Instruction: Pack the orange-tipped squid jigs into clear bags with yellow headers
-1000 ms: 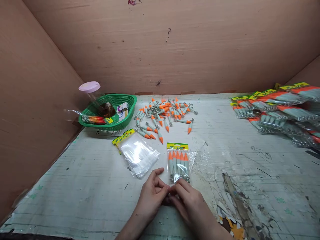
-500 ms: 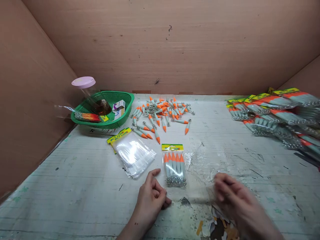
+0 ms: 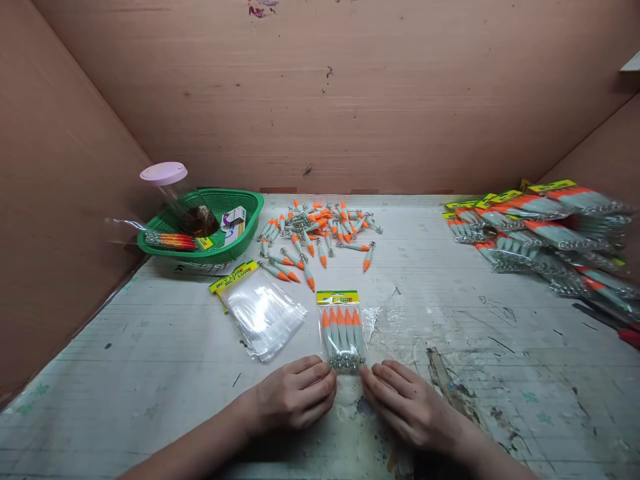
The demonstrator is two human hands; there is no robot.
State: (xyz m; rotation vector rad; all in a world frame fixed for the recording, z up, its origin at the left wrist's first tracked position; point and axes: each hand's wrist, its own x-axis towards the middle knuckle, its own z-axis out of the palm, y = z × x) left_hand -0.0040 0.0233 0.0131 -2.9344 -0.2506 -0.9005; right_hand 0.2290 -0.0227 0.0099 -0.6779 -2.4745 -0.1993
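Note:
A clear packet of squid jigs (image 3: 342,333) lies flat in front of me, its yellow "LURE" header pointing away. Inside is a row of pale jigs with orange tips, their metal hooks bunched at the near end. My left hand (image 3: 299,392) is closed at the packet's near left corner, fingertips pinched against the plastic. At the near right corner my right hand (image 3: 407,403) is closed in the same way, thumb hidden. Left of the packet lies a stack of flat clear bags (image 3: 263,313) with yellow headers. Loose squid jigs (image 3: 323,233) are heaped behind.
A green basket (image 3: 227,252) at the back left holds a lidded clear cup (image 3: 164,173), small boxes and a packet of red-orange lures. Filled packets (image 3: 545,233) are piled at the right, with a red-handled dark tool (image 3: 627,337) beside them. Brown walls enclose the worktop.
My right hand has moved left from the bare worktop to the packet's near right corner. My left hand has closed at the near left corner. The view has shifted slightly.

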